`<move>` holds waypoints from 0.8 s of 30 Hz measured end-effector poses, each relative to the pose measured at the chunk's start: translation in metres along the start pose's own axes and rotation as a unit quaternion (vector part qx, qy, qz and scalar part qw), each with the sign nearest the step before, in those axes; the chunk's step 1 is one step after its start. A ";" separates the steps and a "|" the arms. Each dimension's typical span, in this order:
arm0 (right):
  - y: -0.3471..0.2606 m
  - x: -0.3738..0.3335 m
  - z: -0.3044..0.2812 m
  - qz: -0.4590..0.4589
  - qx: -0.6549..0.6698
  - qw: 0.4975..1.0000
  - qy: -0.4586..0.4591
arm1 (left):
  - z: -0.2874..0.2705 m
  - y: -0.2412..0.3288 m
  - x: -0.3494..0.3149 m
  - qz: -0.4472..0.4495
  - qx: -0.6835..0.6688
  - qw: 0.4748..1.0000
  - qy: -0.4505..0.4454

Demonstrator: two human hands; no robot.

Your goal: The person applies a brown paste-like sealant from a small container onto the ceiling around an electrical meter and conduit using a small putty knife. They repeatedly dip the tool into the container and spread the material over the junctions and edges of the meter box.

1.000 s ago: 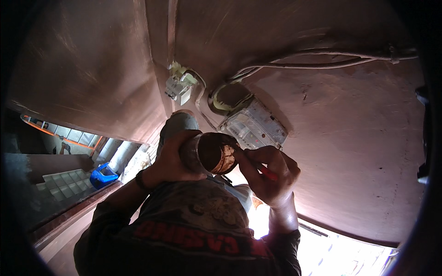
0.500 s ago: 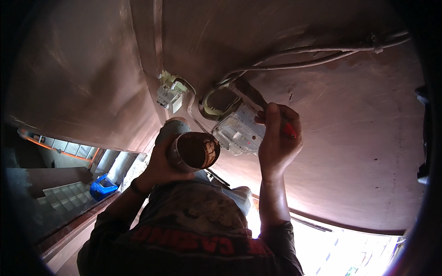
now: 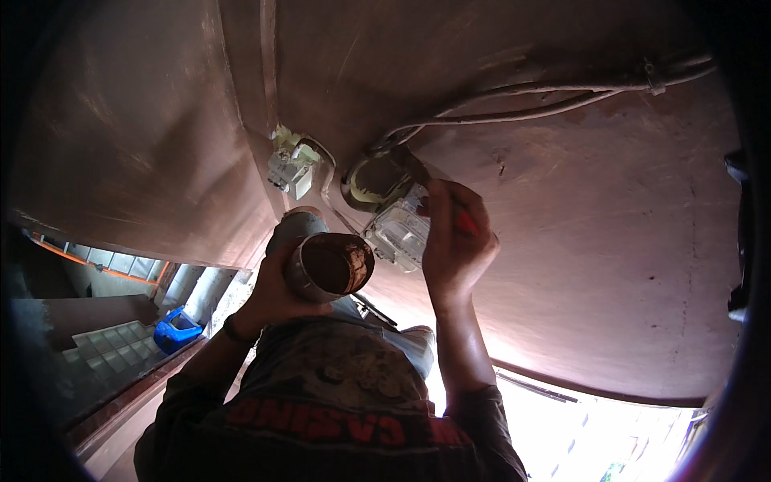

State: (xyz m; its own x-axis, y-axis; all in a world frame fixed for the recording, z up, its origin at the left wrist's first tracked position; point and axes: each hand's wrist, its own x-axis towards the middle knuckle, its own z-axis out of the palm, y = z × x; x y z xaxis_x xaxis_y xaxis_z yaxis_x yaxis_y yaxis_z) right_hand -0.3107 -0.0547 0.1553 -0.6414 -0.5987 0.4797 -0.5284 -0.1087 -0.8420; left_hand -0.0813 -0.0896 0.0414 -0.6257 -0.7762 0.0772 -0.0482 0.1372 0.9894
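My left hand (image 3: 269,293) is wrapped round a round metal can (image 3: 358,265), tilted so its brown-smeared inside shows. Closed in my right hand (image 3: 458,253) is a paintbrush with a red handle (image 3: 467,222). Its dark head (image 3: 416,170) reaches up beside a looped cable (image 3: 347,186) on the brown wall; whether the bristles touch the cable I cannot tell. Partly behind my right hand sits an electric meter with a clear cover (image 3: 399,231). A smaller whitish box (image 3: 291,173) is fixed further left, with pale yellowish patches round it.
Two brown cables (image 3: 522,100) run along the wall to the upper right, held by a clip (image 3: 654,79). At the lower left are a blue plastic item (image 3: 177,329), a pale gridded panel (image 3: 120,345) and an orange-edged ladder (image 3: 104,261). Bright light enters at the lower right.
My right hand has moved left with the paintbrush and now covers more of the meter. The whole view has shifted slightly. My left hand keeps hold of the can.
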 end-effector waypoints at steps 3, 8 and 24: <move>0.002 0.000 0.001 -0.020 -0.002 1.000 -0.006 | -0.001 -0.002 0.000 0.010 0.012 1.000 0.003; 0.003 0.003 0.001 -0.035 -0.038 0.998 -0.035 | 0.000 -0.005 0.000 0.020 0.001 1.000 -0.006; 0.004 0.012 0.006 0.034 -0.016 0.999 -0.030 | 0.001 -0.001 0.000 0.008 0.002 1.000 -0.013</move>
State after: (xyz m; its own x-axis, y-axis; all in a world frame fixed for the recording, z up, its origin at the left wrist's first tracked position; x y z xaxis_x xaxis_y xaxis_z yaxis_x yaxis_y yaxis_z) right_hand -0.3174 -0.0670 0.1557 -0.6424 -0.6508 0.4047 -0.5029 -0.0405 -0.8634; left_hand -0.0822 -0.0889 0.0405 -0.6468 -0.7574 0.0893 -0.0421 0.1523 0.9874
